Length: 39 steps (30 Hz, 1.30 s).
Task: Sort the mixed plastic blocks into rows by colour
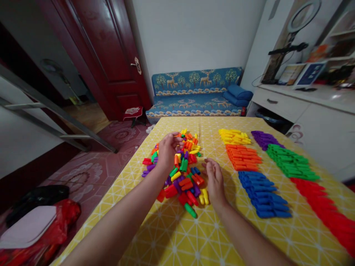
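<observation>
A mixed pile of plastic peg-like pieces (pixel 184 183) in several colours lies on the yellow patterned tablecloth (pixel 172 240). My left hand (pixel 167 150) is over the pile's left part, fingers stretched to the right and apart, with nothing visible in them. At the pile's right edge is my right hand (pixel 215 181), loosely curved with thumb and fingers apart, close to a pair of yellow pieces (pixel 204 197). To the right, pieces are stacked by colour: yellow (pixel 234 137), orange (pixel 242 157), blue (pixel 263 194), purple (pixel 266 140), green (pixel 291 162) and red (pixel 323 208).
Beyond the table stands a blue patterned sofa (pixel 191 99) with folded blue cushions (pixel 238 95). A white cabinet (pixel 316 129) is on the right. On the left are a metal ladder (pixel 63 120), a dark red door (pixel 107 55) and a small stool (pixel 133 112).
</observation>
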### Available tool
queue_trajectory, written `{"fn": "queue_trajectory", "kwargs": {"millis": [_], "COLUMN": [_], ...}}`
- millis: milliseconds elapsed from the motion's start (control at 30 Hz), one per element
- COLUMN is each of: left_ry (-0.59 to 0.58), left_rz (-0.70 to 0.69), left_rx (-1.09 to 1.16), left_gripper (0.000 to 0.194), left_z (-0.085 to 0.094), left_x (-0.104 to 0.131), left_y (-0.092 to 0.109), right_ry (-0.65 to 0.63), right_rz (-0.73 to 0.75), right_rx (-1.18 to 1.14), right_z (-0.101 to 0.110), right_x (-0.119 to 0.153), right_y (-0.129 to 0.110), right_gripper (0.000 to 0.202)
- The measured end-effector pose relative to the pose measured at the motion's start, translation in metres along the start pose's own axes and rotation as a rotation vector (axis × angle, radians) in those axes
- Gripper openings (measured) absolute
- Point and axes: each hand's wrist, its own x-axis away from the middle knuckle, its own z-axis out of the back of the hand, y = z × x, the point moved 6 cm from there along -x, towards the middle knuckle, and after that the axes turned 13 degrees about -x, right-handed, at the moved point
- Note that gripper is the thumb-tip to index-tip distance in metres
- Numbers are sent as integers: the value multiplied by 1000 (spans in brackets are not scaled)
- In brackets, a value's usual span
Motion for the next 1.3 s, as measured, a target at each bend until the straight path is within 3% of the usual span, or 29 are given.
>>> {"fn": "queue_trajectory", "kwargs": {"millis": [100, 200, 267, 333, 400, 500, 567, 667, 767, 900, 1033, 1100, 1200, 1300], "left_ry": [-189, -443, -563, -621, -657, -748, -822, -926, -1049, -1167, -1108, -1027, -784, -544], "left_rz": [-226, -509, -622, -597, -427, -166, -149, -283, -481, -631, -734, -752, -726, -684], "left_rx": [-397, -1000, -1384, -1671, -1845, -1932, -1944, -1930, -1845, -1735, -1733, -1746, -1730, -1631], "left_gripper": [37, 30, 41, 62, 79, 88, 88, 79, 58, 40, 28, 32, 48, 53], "left_z": [-45, -90, -107, -113, -111, -106, -106, -108, -106, -90, -64, -47, -23, -7], "left_x": [-17, -37, -54, -75, -95, -111, -109, -91, -57, -12, 17, 29, 52, 93], "left_y": [-4, -18, -35, -54, -73, -96, -101, -92, -72, -47, -23, -12, 5, 13], "right_ry": [25, 32, 43, 56, 69, 99, 123, 136, 129, 120, 74, 44, -26, -72], "right_rz": [-50, -99, -118, -128, -127, -110, -103, -101, -104, -104, -87, -75, -45, -11], "right_rx": [-80, -119, -127, -126, -127, -148, -166, -175, -184, -199, -174, -148, -79, -25], "right_z": [3, 5, 5, 6, 6, 8, 9, 10, 10, 10, 11, 10, 6, 1], "right_x": [-2, -3, -4, -5, -6, -8, -10, -12, -13, -15, -18, -19, -18, -15], "right_y": [2, 5, 6, 7, 7, 8, 9, 9, 9, 10, 11, 11, 10, 6], "right_gripper": [51, 51, 51, 51, 51, 49, 49, 50, 52, 53, 53, 53, 53, 52]}}
